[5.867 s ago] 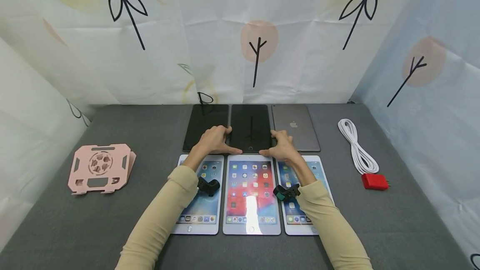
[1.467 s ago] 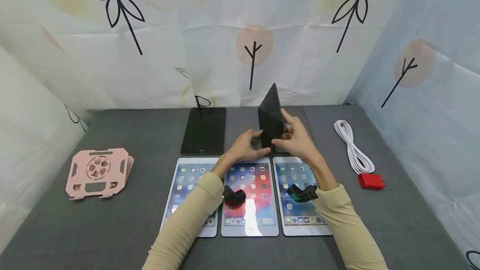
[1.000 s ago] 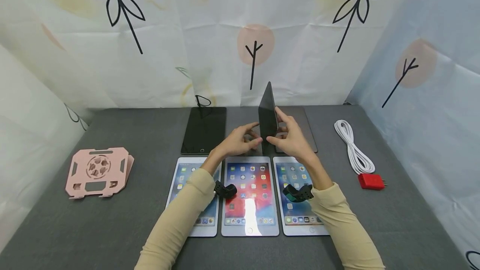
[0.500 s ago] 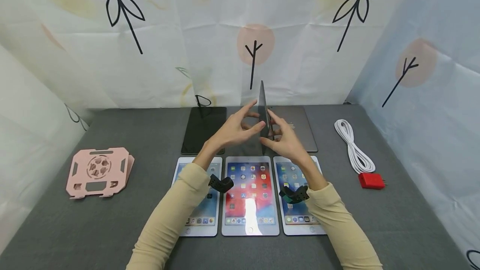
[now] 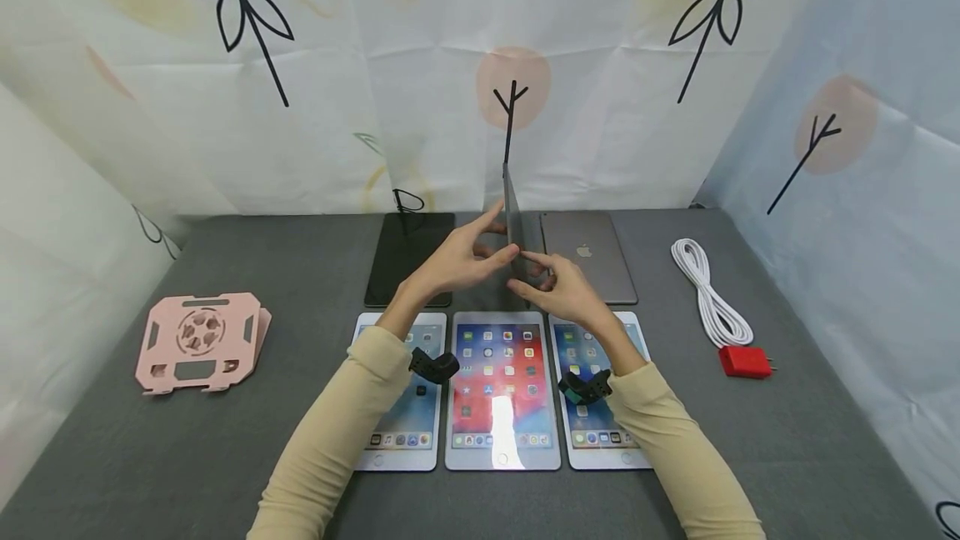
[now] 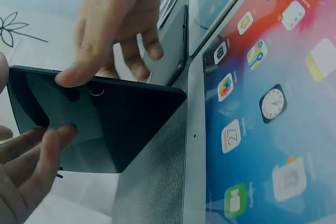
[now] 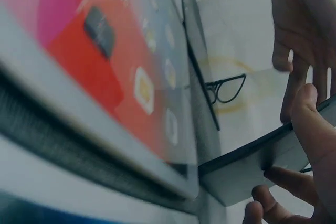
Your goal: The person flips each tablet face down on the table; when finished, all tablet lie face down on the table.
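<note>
A thin black tablet (image 5: 513, 219) stands on edge between both hands, above the back row. My left hand (image 5: 461, 261) holds its left side, with fingertips against the dark screen in the left wrist view. My right hand (image 5: 562, 286) grips it from the right: the thumb (image 6: 79, 72) lies on the edge and the fingers (image 7: 289, 179) touch the back. Another black tablet (image 5: 401, 248) lies screen up to the left. A grey tablet (image 5: 592, 261) lies back up to the right. Three white tablets, including the middle one (image 5: 504, 382), lie lit in front, partly under the forearms.
A pink folding stand (image 5: 198, 338) sits at the left of the grey table (image 5: 750, 457). On the right are a coiled white cable (image 5: 716, 298) and a red plug adapter (image 5: 747, 362). Fabric walls (image 5: 615, 132) border the table's back and sides.
The tablet, flat in the back row at first, has been lifted onto its edge and turned leftward. My left hand has moved up its left side; my right hand has slid nearer its close end.
</note>
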Motion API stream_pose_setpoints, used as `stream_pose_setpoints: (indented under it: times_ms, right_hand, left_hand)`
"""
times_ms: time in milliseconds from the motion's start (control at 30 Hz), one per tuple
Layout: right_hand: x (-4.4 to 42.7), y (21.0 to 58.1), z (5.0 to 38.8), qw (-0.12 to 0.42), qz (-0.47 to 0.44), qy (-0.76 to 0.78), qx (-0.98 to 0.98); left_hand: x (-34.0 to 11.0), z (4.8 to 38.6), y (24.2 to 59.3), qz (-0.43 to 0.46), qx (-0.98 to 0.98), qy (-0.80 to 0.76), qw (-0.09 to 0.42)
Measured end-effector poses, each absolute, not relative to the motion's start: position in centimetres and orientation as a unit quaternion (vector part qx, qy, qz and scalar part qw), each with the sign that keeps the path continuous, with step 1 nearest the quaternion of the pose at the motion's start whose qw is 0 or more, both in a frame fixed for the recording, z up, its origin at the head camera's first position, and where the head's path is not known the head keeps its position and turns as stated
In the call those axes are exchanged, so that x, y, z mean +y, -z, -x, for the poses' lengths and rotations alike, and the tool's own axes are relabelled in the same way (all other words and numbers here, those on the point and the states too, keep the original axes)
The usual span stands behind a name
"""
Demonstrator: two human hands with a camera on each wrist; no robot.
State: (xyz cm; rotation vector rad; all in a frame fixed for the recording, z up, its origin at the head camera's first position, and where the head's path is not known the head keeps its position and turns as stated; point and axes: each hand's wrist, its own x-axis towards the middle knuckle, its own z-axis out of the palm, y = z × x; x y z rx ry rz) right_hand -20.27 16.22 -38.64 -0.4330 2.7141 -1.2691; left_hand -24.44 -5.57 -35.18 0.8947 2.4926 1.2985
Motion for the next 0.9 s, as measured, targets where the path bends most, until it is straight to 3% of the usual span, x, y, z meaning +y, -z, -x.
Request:
stream_pose_setpoints:
  times_ms: [233, 600, 900]
  right_hand:
    - [16.7, 40.0, 20.9, 0.07, 0.153, 0.339, 0.925]
    - [17.2, 40.1, 21.6, 0.146, 0.18, 0.355, 0.906]
    - [17.4, 40.2, 21.6, 0.138, 0.179, 0.356, 0.907]
  left_hand:
    - [-6.4, 24.6, 35.2, -0.294, 0.858, -0.407, 0.103]
    - [-7.7, 24.5, 36.0, -0.304, 0.854, -0.41, 0.101]
    - [-8.6, 24.5, 36.3, -0.301, 0.852, -0.414, 0.107]
